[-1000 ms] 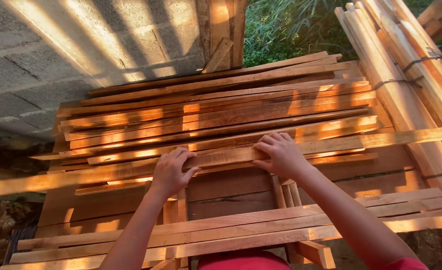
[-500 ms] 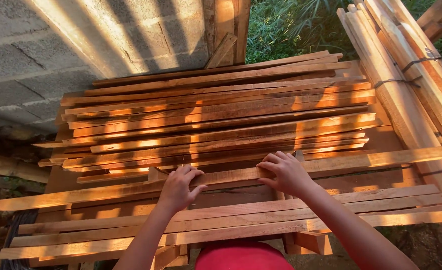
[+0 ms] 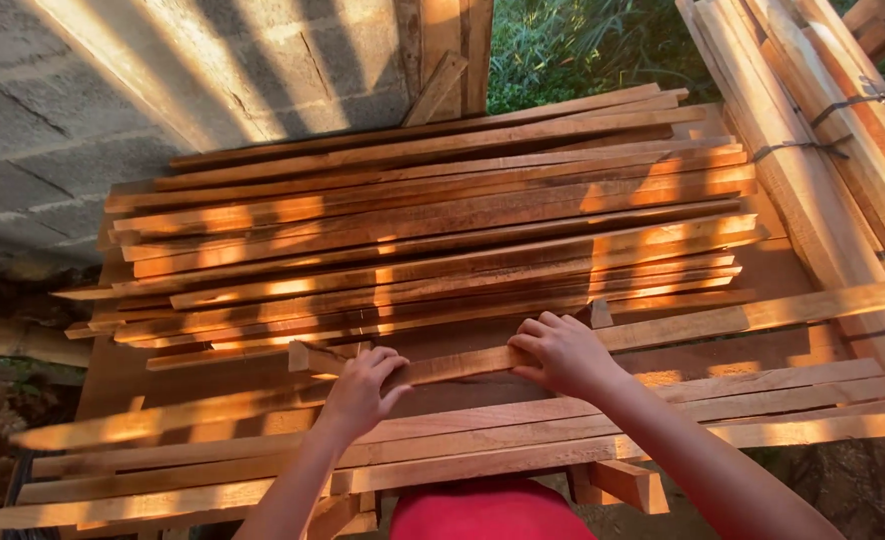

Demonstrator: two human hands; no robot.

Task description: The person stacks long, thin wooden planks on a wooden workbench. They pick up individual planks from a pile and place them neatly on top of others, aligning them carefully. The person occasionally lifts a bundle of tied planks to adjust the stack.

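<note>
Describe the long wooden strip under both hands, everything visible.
The long wooden strip is a thin, flat, rough-sawn batten of reddish-brown wood, streaked with sunlight and shadow. It lies slantwise over the work surface, its right end higher and running towards the frame's right edge, its left end low at the left. The left hand and right hand both press on its middle. It sits between the stacked strips behind and more strips nearer the person.

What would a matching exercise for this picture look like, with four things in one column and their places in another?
Things:
1. left hand
2. right hand
3. grey block wall
4. green plants

Places:
A. top left
B. on the long wooden slat, right of centre
C. top, behind the pile of slats
D. on the same slat, nearer the middle

Pairs: 1-D, 2-B, 3-A, 4-C
</note>
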